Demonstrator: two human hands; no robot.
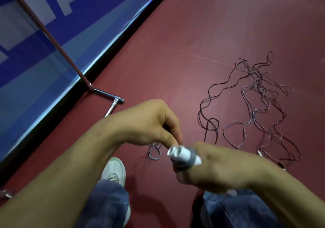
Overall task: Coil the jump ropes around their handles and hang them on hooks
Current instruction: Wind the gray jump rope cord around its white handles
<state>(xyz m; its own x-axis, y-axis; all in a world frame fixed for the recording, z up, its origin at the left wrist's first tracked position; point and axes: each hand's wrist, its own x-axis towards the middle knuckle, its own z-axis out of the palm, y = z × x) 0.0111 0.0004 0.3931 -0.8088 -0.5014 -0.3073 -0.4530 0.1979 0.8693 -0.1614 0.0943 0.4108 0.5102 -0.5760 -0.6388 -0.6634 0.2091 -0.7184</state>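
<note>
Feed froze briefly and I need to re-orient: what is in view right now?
handles: seemingly two, white, in right hand, grey rope wound round
loose ropes: tangled, count unclear, dark and grey, floor right
rope loop: one, grey, floor below hands
rack frame: one, chrome, left
banner: one, blue and white, left
floor: dark red
shoe: one, white, bottom centre
jeans legs: two, blue, bottom
left hand: fingers curled at handle tips
right hand: grips handles
</note>
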